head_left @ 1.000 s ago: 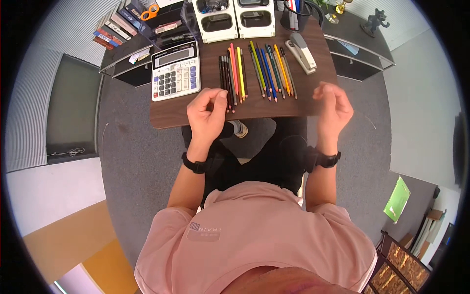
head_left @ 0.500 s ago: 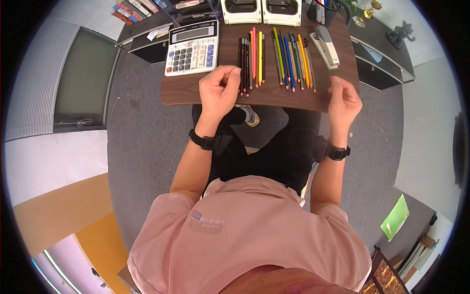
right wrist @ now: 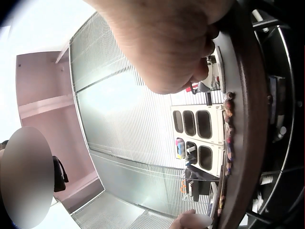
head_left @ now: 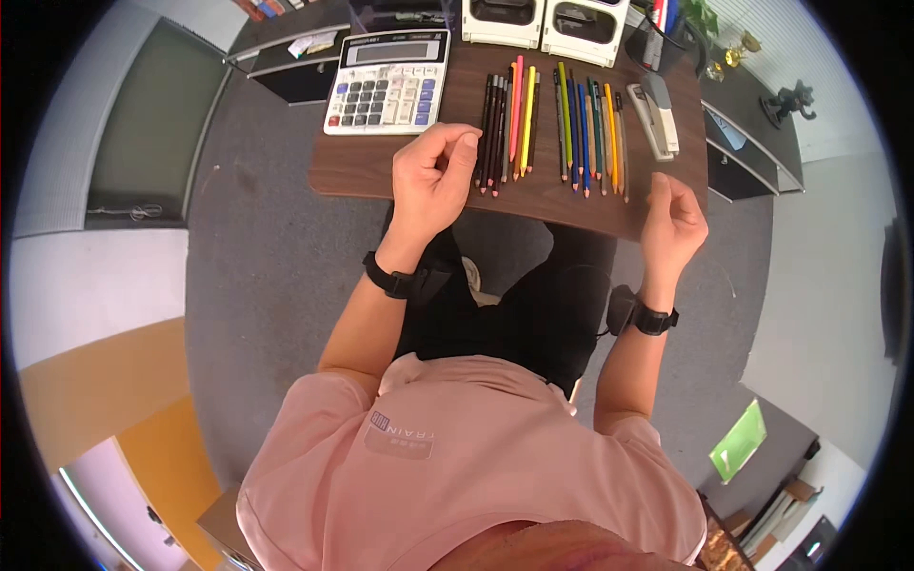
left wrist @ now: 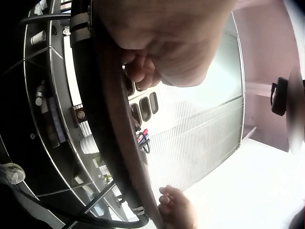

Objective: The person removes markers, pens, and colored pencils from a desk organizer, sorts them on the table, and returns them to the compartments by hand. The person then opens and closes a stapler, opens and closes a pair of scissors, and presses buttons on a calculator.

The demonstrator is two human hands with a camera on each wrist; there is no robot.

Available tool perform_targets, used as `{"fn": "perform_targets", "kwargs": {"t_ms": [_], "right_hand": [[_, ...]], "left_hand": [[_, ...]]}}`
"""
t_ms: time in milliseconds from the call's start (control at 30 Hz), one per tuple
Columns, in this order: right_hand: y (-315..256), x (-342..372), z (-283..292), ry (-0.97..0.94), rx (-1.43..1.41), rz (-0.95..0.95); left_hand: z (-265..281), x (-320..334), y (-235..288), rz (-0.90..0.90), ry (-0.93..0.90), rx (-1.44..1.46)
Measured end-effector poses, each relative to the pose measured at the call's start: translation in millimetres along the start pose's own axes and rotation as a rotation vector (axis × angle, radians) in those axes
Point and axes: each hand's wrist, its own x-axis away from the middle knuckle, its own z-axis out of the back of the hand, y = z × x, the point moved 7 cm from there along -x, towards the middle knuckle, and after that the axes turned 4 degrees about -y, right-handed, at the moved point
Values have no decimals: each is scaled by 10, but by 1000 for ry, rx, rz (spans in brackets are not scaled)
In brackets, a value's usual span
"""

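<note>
My left hand [head_left: 428,181] rests at the table's front edge, fingers loosely curled and thumb close to the index finger, with nothing visible in it. Its fingertips come right beside the dark pencils [head_left: 490,128] on the left of the row. A pink pencil [head_left: 516,109] and a yellow pencil [head_left: 527,119] lie in that same group. Further right lies a second group with a blue pencil [head_left: 584,133] and an orange-yellow pencil [head_left: 611,133]. Near the right front corner, my right hand [head_left: 674,228] is loosely curled too, holding nothing visible, below the stapler [head_left: 655,119].
A white calculator [head_left: 386,86] lies on the table [head_left: 362,167] at left. White organizer drawers [head_left: 583,29] stand at the back, with a black mesh pen holder [head_left: 655,48] to their right. Dark shelving [head_left: 743,157] stands beyond the table's right side.
The head view has shifted, so the table and pencils sit differently in frame. Both hands keep their loosely curled pose near the front edge; the pencils lie as before.
</note>
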Motion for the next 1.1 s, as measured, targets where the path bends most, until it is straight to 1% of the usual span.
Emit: {"fn": "perform_targets", "kwargs": {"t_ms": [100, 133, 167, 200, 233, 267, 300, 333, 367, 433, 567, 667, 767, 833, 900, 1033, 1100], "right_hand": [[-56, -27, -51, -30, 46, 33], [-156, 10, -130, -56, 10, 35], [-230, 23, -200, -82, -25, 34], [-357, 12, -302, -172, 165, 168], [-629, 48, -502, -267, 164, 299], [-973, 110, -731, -350, 388, 532], [-1110, 157, -940, -467, 455, 657], [-1188, 210, -1130, -544, 526, 742], [-1235, 268, -1315, -620, 572, 754], [-1220, 359, -1554, -709, 633, 781], [-996, 429, -1706, -778, 681, 821], [-931, 331, -1628, -751, 783, 791], [-919, 332, -1564, -778, 801, 806], [-915, 315, -1511, -757, 802, 792], [-912, 292, -1479, -734, 796, 787], [-879, 312, -1435, -712, 797, 798], [-880, 311, -1438, -702, 787, 800]], "left_hand": [[7, 1, 121, 14, 23, 78], [34, 7, 105, 13, 51, 86], [31, 11, 62, 51, 33, 118], [19, 22, 20, 92, 9, 150], [32, 30, 9, 95, 25, 155], [39, 29, 11, 90, 26, 159], [46, 25, 16, 83, 21, 162], [54, 23, 19, 85, 20, 165], [58, 20, 22, 91, 19, 179], [66, 19, -4, 93, 23, 198], [67, 22, -60, 74, 36, 131], [73, 17, -22, 64, 51, 125], [33, -6, 28, 58, 40, 117], [-2, -4, 27, 50, 23, 91], [-58, 5, 4, 1, -24, 2], [-102, 2, 42, -22, -43, -94], [-108, -8, 81, -40, -56, -202]]}}
